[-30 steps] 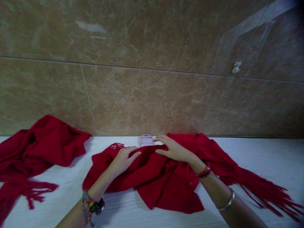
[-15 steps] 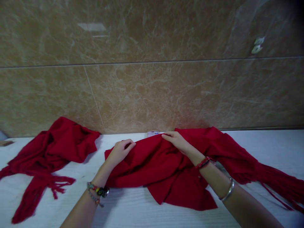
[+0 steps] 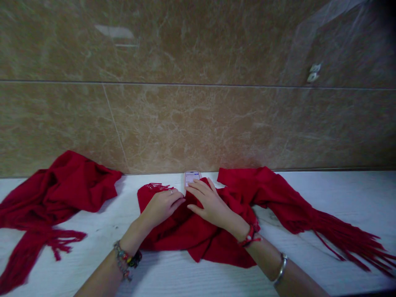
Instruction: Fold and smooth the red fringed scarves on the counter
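In the middle of the table a red scarf (image 3: 173, 235) lies bunched and partly folded, a short fringe showing at its upper left. My left hand (image 3: 162, 206) rests on its upper left part, thumb and fingers drawn together on the cloth. Beside it my right hand (image 3: 208, 204) lies over the scarf's upper right with fingers stretched out and spread, so it is open. The cloth beneath both palms is hidden. A phone (image 3: 192, 176) with a lit screen lies just beyond the hands, its lower part covered.
Another red fringed scarf (image 3: 62, 189) lies crumpled at the left. More red fringed cloth (image 3: 275, 189) stretches along the right, its long fringe spread out. A brown marbled tile wall (image 3: 173, 128) borders the white table (image 3: 161, 274) at the back.
My right hand has moved left and spread its fingers, close to my left hand. The scarf's upper part has been drawn down, uncovering more of the phone and a fringe.
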A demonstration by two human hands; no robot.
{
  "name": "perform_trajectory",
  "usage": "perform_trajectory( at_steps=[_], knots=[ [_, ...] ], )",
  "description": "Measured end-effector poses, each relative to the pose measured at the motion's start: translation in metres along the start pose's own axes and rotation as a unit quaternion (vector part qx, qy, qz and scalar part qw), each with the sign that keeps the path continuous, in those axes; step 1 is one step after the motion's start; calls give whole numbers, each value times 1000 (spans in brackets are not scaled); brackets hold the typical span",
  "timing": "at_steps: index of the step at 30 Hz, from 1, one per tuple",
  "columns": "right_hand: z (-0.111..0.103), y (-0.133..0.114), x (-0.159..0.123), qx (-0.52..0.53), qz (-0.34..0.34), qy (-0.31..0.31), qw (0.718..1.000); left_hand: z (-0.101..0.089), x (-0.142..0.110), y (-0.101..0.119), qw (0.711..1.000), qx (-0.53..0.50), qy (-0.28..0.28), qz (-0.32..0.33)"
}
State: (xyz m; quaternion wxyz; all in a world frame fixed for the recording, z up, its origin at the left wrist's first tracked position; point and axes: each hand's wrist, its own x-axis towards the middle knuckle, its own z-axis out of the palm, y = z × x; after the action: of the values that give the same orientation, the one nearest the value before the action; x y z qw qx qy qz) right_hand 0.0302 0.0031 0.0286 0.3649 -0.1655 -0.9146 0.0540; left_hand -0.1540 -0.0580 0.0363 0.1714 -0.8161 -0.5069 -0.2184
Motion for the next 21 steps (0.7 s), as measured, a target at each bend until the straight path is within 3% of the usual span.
perform_trajectory(
  at_steps=[3, 8, 12, 15, 17, 21],
  knots=[
    [10, -1, -3, 24, 20, -21, 999, 1, -1, 2, 999, 40, 5, 31],
    [10, 8, -3, 80, 37, 40, 995, 1, -2, -3, 999, 18, 26, 32],
    [11, 5, -5, 27, -11, -40, 999, 5, -2, 2, 998, 12, 12, 60],
    [13, 5, -6, 22, -1, -84, 996, 7, -1, 8, 998, 14, -7, 67],
    [11, 8, -5, 52, 23, -66, 996, 7, -1, 8, 998, 17, -25, 47],
    [-7, 24, -1, 156, 101, 49, 981, 2, -1, -2, 997, 40, -53, -28]
  ],
)
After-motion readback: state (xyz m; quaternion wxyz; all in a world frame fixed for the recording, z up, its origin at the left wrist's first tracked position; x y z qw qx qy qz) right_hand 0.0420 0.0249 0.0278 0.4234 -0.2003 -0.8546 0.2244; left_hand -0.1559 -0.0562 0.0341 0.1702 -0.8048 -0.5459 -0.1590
